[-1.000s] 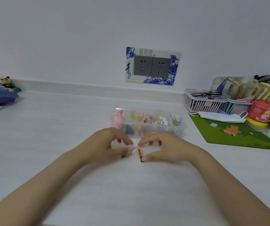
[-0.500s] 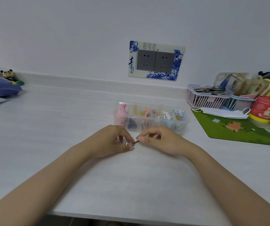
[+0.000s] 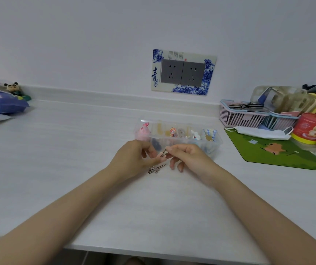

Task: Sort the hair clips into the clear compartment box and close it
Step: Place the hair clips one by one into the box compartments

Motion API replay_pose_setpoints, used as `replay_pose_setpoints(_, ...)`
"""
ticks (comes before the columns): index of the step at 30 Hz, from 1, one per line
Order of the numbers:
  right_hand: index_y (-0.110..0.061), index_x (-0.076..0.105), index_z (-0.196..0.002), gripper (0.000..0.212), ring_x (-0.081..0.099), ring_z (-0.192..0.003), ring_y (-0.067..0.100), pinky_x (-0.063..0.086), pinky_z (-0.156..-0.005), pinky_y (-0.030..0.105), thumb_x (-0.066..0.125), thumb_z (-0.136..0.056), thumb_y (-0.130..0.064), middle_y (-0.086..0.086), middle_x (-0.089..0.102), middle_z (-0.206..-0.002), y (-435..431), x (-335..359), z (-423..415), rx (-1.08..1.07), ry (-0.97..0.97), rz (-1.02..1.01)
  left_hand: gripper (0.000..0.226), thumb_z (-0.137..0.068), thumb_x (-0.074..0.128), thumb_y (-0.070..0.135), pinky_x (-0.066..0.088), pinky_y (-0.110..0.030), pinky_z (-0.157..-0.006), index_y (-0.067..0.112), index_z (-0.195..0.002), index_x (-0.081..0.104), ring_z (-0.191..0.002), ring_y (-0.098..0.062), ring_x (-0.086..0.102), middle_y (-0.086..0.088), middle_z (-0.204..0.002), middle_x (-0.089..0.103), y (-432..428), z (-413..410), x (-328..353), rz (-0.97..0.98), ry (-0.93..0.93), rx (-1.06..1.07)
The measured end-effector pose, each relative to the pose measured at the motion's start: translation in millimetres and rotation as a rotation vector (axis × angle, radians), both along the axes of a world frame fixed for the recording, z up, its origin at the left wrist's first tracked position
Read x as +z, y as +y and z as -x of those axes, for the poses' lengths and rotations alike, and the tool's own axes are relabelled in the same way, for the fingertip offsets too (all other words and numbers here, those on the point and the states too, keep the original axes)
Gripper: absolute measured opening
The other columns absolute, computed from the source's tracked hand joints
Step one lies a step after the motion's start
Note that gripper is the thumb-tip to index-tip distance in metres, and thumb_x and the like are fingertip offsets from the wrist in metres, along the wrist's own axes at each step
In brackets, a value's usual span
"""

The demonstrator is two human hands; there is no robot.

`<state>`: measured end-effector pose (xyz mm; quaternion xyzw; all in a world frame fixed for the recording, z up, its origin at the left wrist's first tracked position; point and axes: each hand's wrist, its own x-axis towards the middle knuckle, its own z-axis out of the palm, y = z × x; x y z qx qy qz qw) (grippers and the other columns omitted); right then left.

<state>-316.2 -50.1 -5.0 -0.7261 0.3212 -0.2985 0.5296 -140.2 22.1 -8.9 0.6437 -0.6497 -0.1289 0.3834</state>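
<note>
Since half a second ago the silver clip (image 3: 156,169) has left my fingertips. It now lies on the table (image 3: 77,150), just near of the left hand (image 3: 134,159), and both hands have risen a little toward the box (image 3: 217,139).

The left hand and the right hand (image 3: 189,157) meet fingertip to fingertip. Both pinch narrowly on a small clip (image 3: 164,151) held above the table. It is too small and blurred for me to say which hand bears most of it.

What matters for the next move is that the box sits just far of that pinch, with its long axis running left to right across my view. The row of compartments therefore spreads to both sides of the grip. Most of them lie to the right, so I judge the right hand the nearer one for the drop.

The silver clip points right and slightly far, tucked beside the left hand, which is the closer one to collect it afterwards. Other clips already sit in several compartments. I cannot make out the lid.
</note>
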Motion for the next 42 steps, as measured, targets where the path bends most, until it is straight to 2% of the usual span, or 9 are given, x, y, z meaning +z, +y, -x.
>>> replay_pose_setpoints(4,-0.014,0.069,-0.083,0.01,0.056,-0.061,0.009,0.038,-0.049,0.021,0.065,-0.085,-0.023,-0.005,0.072,-0.076,2.1,4.8,0.8,0.022,-0.043,0.054,0.031,-0.076,0.074,0.037,0.032,-0.011,-0.041,0.01,-0.063,0.067,-0.038,0.002,0.044,0.011,-0.054,0.058,1.7,6.4,5.6,0.019,0.082,-0.044)
replay_pose_setpoints(9,-0.019,0.063,-0.081,0.012,0.059,-0.056,-0.005,0.042,-0.055,0.009,0.068,-0.082,-0.008,-0.011,0.068,-0.06,-12.5,34.9,8.6,-0.208,-0.198,0.222,0.016,-0.072,0.075,0.042,0.035,-0.013,-0.057,0.03,-0.072,0.066,-0.062,0.0,0.049,0.025,-0.068,0.062,-2.9,1.5,1.3,0.03,0.025,-0.119)
replay_pose_setpoints(14,-0.021,0.057,-0.106,0.026,0.066,-0.077,0.013,0.047,-0.069,0.018,0.068,-0.083,-0.016,-0.001,0.074,-0.079,-51.7,57.7,40.3,-0.423,-0.095,0.361,0.02,-0.072,0.074,0.046,0.037,-0.013,-0.065,0.035,-0.087,0.066,-0.079,-0.006,0.055,0.014,-0.083,0.066,-2.9,-8.1,2.6,-0.039,-0.063,-0.157)
replay_pose_setpoints(18,-0.019,0.066,-0.093,0.011,0.056,-0.058,0.004,0.045,-0.058,0.016,0.067,-0.084,-0.013,0.0,0.07,-0.075,-68.2,40.6,41.5,-0.385,0.109,0.366,0.027,-0.07,0.075,0.049,0.042,-0.018,-0.071,0.034,-0.091,0.068,-0.082,-0.003,0.052,0.015,-0.085,0.066,1.5,-11.8,7.8,-0.111,-0.134,-0.149)
replay_pose_setpoints(21,-0.024,0.07,-0.089,0.012,0.057,-0.082,0.008,0.043,-0.08,0.025,0.064,-0.085,-0.014,-0.01,0.067,-0.089,-75.1,33.9,43.0,-0.408,0.257,0.524,0.026,-0.067,0.077,0.049,0.045,-0.022,-0.075,0.035,-0.087,0.068,-0.084,-0.004,0.055,0.016,-0.085,0.066,6.5,-17.1,9.2,-0.15,-0.169,-0.138)
replay_pose_setpoints(26,-0.025,0.068,-0.087,0.014,0.056,-0.082,0.001,0.033,-0.069,0.002,0.061,-0.087,-0.014,-0.017,0.065,-0.09,-48.1,44.5,37.4,-0.43,0.067,0.643,0.011,-0.071,0.074,0.044,0.043,-0.017,-0.069,0.038,-0.08,0.07,-0.08,-0.001,0.055,0.016,-0.077,0.067,9.7,-20.0,6.5,-0.199,-0.205,-0.128)
replay_pose_setpoints(31,-0.022,0.071,-0.09,0.011,0.059,-0.078,0.005,0.041,-0.068,0.019,0.064,-0.086,-0.015,-0.009,0.07,-0.089,-9.1,33.6,17.8,-0.07,0.142,0.554,0.007,-0.08,0.069,0.032,0.044,-0.015,-0.068,0.032,-0.085,0.074,-0.076,0.002,0.057,0.029,-0.07,0.065,9.9,-20.2,4.2,-0.16,-0.176,-0.127)
replay_pose_setpoints(35,-0.026,0.07,-0.097,0.014,0.061,-0.085,0.001,0.043,-0.071,0.011,0.065,-0.085,-0.032,-0.015,0.068,-0.095,-3.6,10.9,6.9,0.076,0.326,0.465,0.007,-0.084,0.068,0.028,0.048,-0.029,-0.071,0.029,-0.082,0.075,-0.068,-0.01,0.06,0.006,-0.077,0.073,12.3,-23.3,6.1,-0.1,-0.02,-0.151)
replay_pose_setpoints(42,-0.019,0.069,-0.082,0.009,0.067,-0.063,0.006,0.049,-0.058,0.016,0.064,-0.086,-0.013,-0.003,0.073,-0.076,5.6,12.3,-1.0,0.044,-0.007,0.217,0.008,-0.083,0.068,0.018,0.041,-0.016,-0.063,0.014,-0.084,0.075,-0.063,-0.005,0.051,-0.014,-0.073,0.067,15.0,-18.6,16.9,0.029,0.232,-0.166)
